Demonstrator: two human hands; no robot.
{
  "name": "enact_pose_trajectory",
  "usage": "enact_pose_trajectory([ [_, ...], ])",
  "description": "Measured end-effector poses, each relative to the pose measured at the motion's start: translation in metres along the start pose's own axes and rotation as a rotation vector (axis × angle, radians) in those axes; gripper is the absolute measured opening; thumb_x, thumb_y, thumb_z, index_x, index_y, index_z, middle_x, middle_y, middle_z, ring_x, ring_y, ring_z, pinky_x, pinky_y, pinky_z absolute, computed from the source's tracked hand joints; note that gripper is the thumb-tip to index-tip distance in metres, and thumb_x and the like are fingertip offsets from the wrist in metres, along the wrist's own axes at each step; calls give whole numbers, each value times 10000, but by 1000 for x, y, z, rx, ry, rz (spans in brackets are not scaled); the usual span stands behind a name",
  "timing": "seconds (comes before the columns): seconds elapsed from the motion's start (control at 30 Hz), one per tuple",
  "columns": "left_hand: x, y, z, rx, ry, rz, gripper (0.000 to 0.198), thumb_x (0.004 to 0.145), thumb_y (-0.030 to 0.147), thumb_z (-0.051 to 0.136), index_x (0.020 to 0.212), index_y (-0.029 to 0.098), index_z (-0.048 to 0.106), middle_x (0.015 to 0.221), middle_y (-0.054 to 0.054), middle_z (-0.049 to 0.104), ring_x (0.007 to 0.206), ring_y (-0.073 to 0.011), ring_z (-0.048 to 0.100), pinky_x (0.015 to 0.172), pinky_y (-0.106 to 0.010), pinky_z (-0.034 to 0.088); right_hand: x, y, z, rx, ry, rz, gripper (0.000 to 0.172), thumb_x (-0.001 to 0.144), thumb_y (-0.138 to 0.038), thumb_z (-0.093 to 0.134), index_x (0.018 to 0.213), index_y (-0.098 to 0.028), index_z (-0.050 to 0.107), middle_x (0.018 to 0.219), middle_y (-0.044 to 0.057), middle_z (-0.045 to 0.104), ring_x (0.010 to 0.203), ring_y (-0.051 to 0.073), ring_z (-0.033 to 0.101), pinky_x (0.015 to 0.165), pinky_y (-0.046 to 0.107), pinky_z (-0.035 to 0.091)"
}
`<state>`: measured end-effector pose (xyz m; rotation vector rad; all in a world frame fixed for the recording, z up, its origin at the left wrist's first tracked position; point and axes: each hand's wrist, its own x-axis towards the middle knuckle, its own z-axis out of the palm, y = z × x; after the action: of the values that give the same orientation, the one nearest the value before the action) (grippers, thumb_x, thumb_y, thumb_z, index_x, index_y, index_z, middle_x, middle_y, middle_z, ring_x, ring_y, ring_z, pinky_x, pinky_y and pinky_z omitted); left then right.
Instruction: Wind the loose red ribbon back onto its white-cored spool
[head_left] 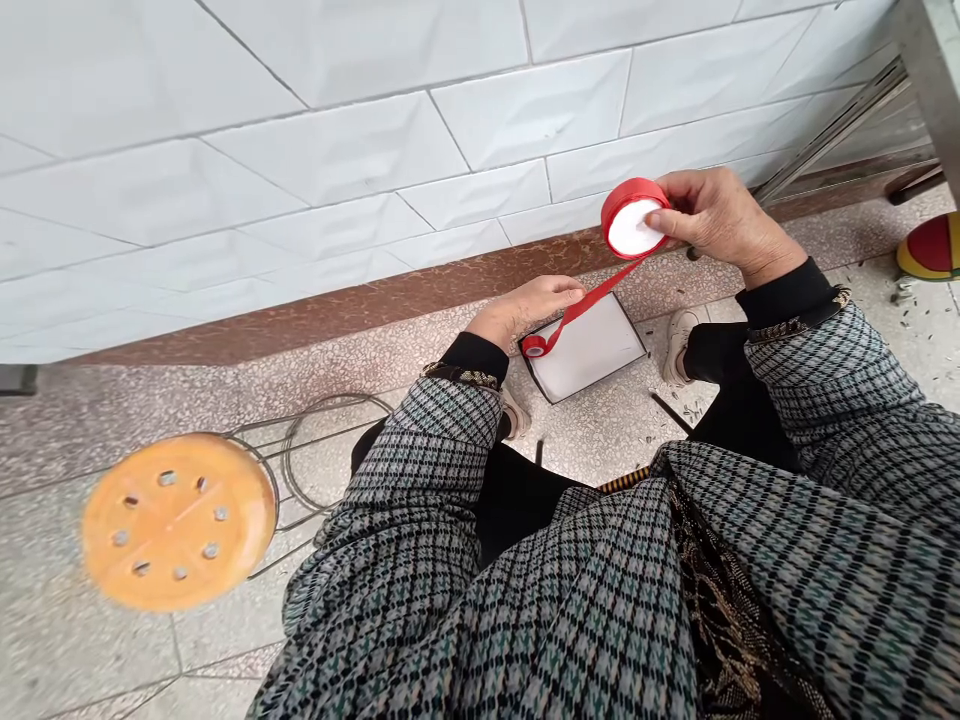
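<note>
My right hand (716,220) is closed on a red ribbon spool (632,218) with a white round face, held up in front of the wall. A strip of red ribbon (592,298) runs down and left from the spool to my left hand (525,308). The left hand's fingers pinch the strip, and the ribbon's free end is curled into a small roll (534,346) just below them. Under both hands a white flat box (589,350) with a dark rim lies on the floor between my shoes.
An orange round stool seat (176,520) with holes stands on a wire frame at the lower left. A white tiled wall (337,150) rises ahead. A red and yellow ball (934,245) sits at the right edge, near metal legs (832,130). Small debris litters the floor.
</note>
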<state>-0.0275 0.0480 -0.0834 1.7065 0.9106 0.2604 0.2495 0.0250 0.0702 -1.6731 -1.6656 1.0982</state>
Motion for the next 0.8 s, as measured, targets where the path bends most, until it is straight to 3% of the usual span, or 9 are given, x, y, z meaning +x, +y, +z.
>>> enact_pose_trajectory([
  [0.17, 5, 2, 4, 144, 172, -113, 205, 902, 306, 666, 1029, 222, 803, 1165, -103, 852, 1090, -259, 779, 1007, -413, 611, 6, 15, 7, 52, -1, -39, 146, 936, -292, 898, 984, -169, 836, 737, 30, 768, 699, 167, 723, 599, 238, 543],
  [0.27, 3, 15, 5, 26, 232, -59, 292, 942, 244, 626, 1182, 203, 786, 1270, -111, 831, 1183, -235, 767, 1088, -410, 596, 11, 25, 11, 96, 9, -75, 161, 915, -324, 909, 986, -198, 839, 739, 20, 767, 671, 180, 730, 575, 255, 593],
  [0.47, 7, 24, 3, -45, 401, 33, 243, 985, 184, 588, 1120, 200, 790, 1158, -85, 840, 1146, -211, 767, 1131, -449, 593, 11, 21, 14, 111, 67, -61, 114, 937, -303, 894, 1005, -223, 849, 813, 27, 810, 763, 205, 772, 712, 308, 662],
  [0.57, 9, 31, 6, -156, 354, 138, 257, 994, 213, 634, 1210, 195, 773, 1191, -104, 842, 1222, -236, 768, 1164, -495, 580, 11, 16, 18, 151, 81, -5, 38, 977, -228, 851, 965, -201, 827, 783, 28, 789, 756, 191, 759, 711, 301, 651],
  [0.7, 17, 43, 12, -305, 239, 260, 375, 948, 253, 741, 1317, 187, 733, 1294, -136, 830, 1345, -304, 740, 1228, -584, 547, 12, 14, 28, 236, 88, 65, 91, 1020, -154, 775, 934, -176, 798, 717, 21, 716, 671, 160, 697, 656, 287, 639],
  [0.8, 26, 49, 12, -406, 258, 292, 407, 932, 289, 774, 1328, 209, 730, 1343, -116, 810, 1406, -347, 709, 1226, -609, 551, 14, 16, 33, 292, 106, 72, 25, 1006, -146, 783, 993, -165, 794, 751, 20, 687, 671, 160, 684, 643, 289, 655],
])
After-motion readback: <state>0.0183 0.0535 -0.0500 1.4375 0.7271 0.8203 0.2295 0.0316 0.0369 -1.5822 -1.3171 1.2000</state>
